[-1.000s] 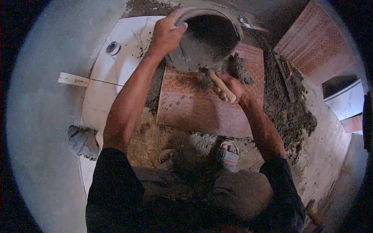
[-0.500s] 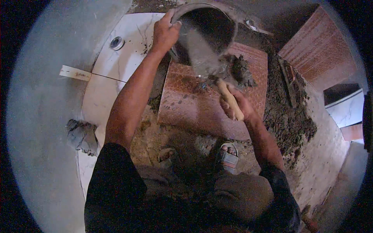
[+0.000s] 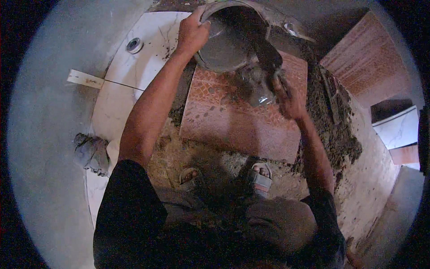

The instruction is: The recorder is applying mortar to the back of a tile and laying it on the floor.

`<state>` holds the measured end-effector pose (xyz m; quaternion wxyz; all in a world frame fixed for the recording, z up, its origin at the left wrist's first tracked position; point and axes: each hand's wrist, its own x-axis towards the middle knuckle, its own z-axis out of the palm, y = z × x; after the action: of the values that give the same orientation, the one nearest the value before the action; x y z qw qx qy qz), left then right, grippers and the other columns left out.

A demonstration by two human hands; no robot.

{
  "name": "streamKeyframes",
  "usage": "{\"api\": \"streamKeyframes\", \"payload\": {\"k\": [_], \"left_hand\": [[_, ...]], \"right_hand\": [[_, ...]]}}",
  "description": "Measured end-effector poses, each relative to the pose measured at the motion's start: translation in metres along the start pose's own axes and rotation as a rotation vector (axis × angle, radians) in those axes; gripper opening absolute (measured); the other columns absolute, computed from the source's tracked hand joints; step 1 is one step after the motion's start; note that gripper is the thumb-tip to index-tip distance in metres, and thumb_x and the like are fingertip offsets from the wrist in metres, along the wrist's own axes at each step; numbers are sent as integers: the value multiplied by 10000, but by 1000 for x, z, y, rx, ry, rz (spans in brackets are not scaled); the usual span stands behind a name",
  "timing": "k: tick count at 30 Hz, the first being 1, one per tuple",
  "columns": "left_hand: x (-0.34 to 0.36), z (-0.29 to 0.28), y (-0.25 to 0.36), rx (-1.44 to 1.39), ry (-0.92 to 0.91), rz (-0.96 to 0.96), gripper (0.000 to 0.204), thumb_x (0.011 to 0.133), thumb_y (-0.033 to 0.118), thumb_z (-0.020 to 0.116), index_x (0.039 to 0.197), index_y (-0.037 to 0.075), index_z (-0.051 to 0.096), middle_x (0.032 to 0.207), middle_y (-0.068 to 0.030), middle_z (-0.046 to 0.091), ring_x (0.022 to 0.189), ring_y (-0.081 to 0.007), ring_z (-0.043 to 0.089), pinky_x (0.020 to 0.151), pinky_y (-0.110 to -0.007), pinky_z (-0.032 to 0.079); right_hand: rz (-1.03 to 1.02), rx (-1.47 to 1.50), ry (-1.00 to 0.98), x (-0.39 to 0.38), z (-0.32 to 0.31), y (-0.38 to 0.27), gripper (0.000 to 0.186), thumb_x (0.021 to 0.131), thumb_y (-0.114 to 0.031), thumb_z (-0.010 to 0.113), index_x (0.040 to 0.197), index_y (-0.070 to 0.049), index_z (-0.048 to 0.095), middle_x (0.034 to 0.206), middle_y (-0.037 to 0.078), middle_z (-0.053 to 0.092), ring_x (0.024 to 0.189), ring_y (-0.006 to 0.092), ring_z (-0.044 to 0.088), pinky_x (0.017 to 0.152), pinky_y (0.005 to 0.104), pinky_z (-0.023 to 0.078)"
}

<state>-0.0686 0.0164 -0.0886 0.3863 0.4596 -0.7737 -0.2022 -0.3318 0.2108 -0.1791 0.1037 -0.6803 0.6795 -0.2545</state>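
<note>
My left hand (image 3: 193, 36) grips the near left rim of a round bucket (image 3: 224, 49), which is tipped above a red patterned tile (image 3: 210, 121) lying before my feet. Dark grey mortar coats the bucket's inside. My right hand (image 3: 290, 101) is closed round a trowel's handle (image 3: 279, 81) beside the bucket's right side; the trowel's blade is blurred and hard to make out among the dark mortar. Wet grey mortar (image 3: 257, 87) lies on the upper part of the tile, just below the bucket.
White marbled tiles (image 3: 116, 103) with a spool (image 3: 133, 45), a pale strip (image 3: 85, 78) and a grey crumpled lump (image 3: 89, 152) are at left. Loose dark mortar (image 3: 338, 139) borders the red tile. Another red tile (image 3: 367, 58) leans at upper right. My sandalled feet (image 3: 260, 177) are below.
My right hand has moved right and swung the trowel, whose pale wooden handle showed clearly earlier. My left hand and the bucket have shifted slightly upward.
</note>
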Motion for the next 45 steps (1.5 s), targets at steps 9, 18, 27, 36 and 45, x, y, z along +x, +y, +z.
{"api": "streamKeyframes", "payload": {"k": [9,18,27,36,45], "left_hand": [[-3,-5,15,-226,11,63,442,831,98,500,1262,35,426,1094,-187,565,876,-239,566,774,-338,428],[15,-9,-11,-600,362,-399,623,737,-65,362,1348,41,300,951,-146,577,529,-171,489,423,-277,390],[16,-6,-25,-745,373,-428,668,732,-77,357,1378,39,229,996,-162,563,433,-127,409,371,-262,324],[18,-14,-32,-383,313,-178,462,665,45,521,1127,36,533,918,-159,622,805,-297,606,757,-369,460],[4,-10,7,-79,54,-104,447,655,62,514,1100,62,546,919,-180,624,858,-344,596,790,-391,451]], "right_hand": [[747,1174,-690,-5,24,6,336,904,-398,419,978,-88,524,594,50,526,408,141,494,314,250,383],[417,995,-463,-61,10,-11,417,902,-425,423,1077,-50,478,589,28,470,402,123,429,351,238,363],[571,694,-207,-78,8,-59,375,918,-289,443,1210,-55,462,781,104,580,671,219,541,634,385,436],[175,575,-16,-67,67,-11,437,906,-288,432,1268,-47,395,964,138,497,787,260,514,665,365,446],[43,-171,-68,7,-12,-22,455,830,-178,507,1275,-144,416,1205,217,491,1053,385,502,874,464,421]]}}
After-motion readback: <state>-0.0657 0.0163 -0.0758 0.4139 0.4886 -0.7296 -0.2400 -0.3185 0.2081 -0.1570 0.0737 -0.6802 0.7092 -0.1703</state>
